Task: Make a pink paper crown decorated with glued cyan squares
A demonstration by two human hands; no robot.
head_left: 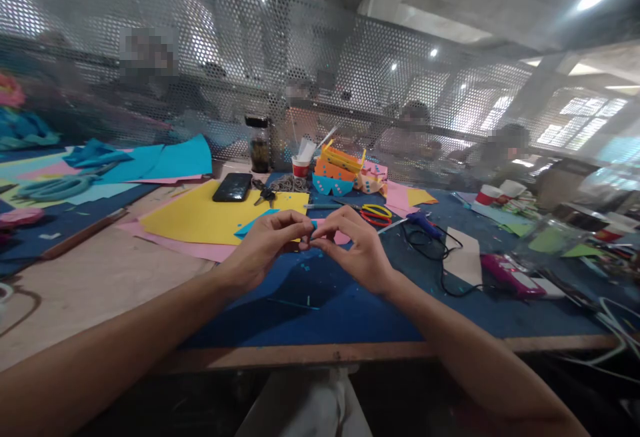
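Observation:
My left hand (267, 245) and my right hand (353, 247) meet above the blue mat (325, 304), fingertips pinched together on a tiny blue paper piece (313, 226). Both hands are closed in a pinch. Small blue paper scraps lie on the mat below them. A yellow paper sheet (210, 217) over a pink sheet lies just behind my left hand, with a blue paper cut-out (253, 222) on it.
A black phone (233, 186), keys (264, 192), red and yellow scissors (376, 214), a glue gun with black cord (425, 225), a pink box (507, 273), a dark jar (259, 145), paper cup (301, 166) and orange-blue paper craft (337, 170) lie behind. People sit beyond a mesh screen (350, 70).

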